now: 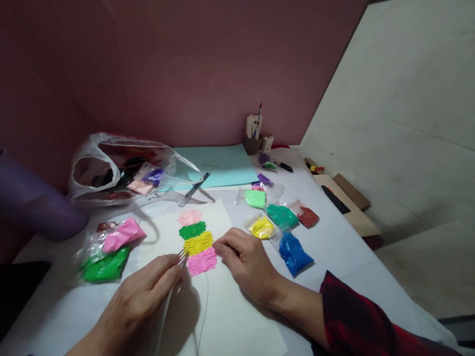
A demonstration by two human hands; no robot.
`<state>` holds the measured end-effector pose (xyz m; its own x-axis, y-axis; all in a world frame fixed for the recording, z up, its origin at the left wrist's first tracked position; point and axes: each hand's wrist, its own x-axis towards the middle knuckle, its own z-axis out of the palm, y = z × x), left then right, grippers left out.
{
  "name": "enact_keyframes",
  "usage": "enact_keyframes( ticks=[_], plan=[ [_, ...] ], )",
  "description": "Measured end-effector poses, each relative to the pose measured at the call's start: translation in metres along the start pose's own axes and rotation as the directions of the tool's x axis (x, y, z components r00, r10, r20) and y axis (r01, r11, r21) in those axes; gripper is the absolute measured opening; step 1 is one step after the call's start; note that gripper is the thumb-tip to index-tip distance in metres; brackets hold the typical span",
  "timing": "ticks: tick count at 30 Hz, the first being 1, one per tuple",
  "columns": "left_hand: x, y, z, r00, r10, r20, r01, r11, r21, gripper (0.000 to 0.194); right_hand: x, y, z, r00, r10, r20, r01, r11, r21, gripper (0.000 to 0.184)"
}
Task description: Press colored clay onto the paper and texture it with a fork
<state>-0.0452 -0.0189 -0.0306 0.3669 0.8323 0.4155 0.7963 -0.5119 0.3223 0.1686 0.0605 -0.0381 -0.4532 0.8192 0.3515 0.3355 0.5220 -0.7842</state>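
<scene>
My left hand [138,298] is closed in a pinch on a small metal fork [182,258], its tines at the left edge of a pink clay patch [202,261]. That patch is the nearest of a column on white paper [224,325]: yellow clay patch [198,242], green clay patch [192,230] and pale pink clay patch [189,216] above it. My right hand [247,262] lies on the paper just right of the column, fingers curled with the fingertips pressing down beside the pink and yellow patches.
Bagged clay lies around: pink bag [123,234] and green bag [105,267] at left, yellow bag [263,227], blue bag [294,254], teal bag [281,215], red bag [308,216] at right. A clear plastic bag [127,171], teal sheet [222,165], pen cup [252,140] and purple object [16,198] stand behind.
</scene>
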Motion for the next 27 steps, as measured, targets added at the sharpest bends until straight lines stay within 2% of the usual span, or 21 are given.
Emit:
enact_keyframes(
  ticks=[8,22,27],
  plan=[
    [0.0027,0.0046,-0.0060,0.999,-0.037,0.013,0.037,0.999,0.003,0.023,0.0001,0.0002,-0.0001,1.000,-0.001,0.002,0.001,1.000,-0.005,0.018],
    [-0.0026,-0.0006,-0.0067,1.000,0.007,0.029,-0.007,1.000,-0.007,0.026,0.0007,-0.0010,-0.0004,1.000,-0.002,0.003,0.002,1.000,-0.008,0.018],
    [-0.0015,0.0001,-0.0095,0.999,-0.034,0.008,0.034,0.999,0.008,0.025,0.0010,-0.0012,-0.0006,1.000,-0.007,0.004,0.007,1.000,-0.008,0.018]
  ],
)
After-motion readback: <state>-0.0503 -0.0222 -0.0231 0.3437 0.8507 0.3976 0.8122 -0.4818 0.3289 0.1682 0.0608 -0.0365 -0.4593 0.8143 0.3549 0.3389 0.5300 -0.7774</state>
